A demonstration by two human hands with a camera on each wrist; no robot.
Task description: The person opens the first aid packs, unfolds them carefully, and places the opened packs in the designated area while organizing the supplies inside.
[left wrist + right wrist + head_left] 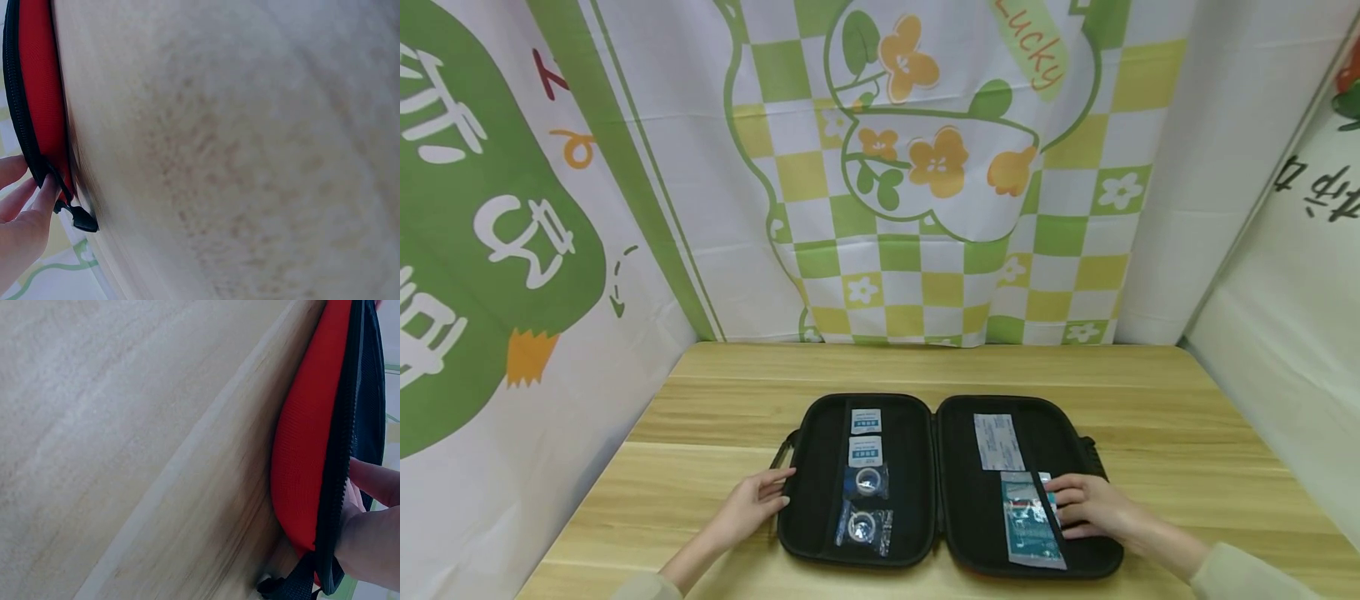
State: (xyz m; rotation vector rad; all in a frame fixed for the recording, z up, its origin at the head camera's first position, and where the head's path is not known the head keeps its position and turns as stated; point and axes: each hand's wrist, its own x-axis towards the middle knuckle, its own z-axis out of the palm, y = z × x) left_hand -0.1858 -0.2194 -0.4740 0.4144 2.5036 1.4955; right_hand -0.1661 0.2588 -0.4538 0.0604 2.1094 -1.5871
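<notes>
A black-lined zip case (820,425) lies unfolded on the table, red on its outside. My left hand (748,507) is at its left rim; the left wrist view shows fingertips on both sides of the zip edge (17,119). Inside the right half, my right hand (1101,508) has its fingers at the right edge of a teal foil packet (1028,525), its thumb hidden from above. A dark elastic band (1049,510) crosses this packet at a slant. Above the packet lies a white printed sachet (997,442).
Down the left half run two small white-and-blue sachets (866,451) and two clear-wrapped rolls of tape (861,527). A carrying handle (784,448) sticks out at the left. Wooden tabletop (700,417) surrounds the case, with printed curtains (925,292) behind.
</notes>
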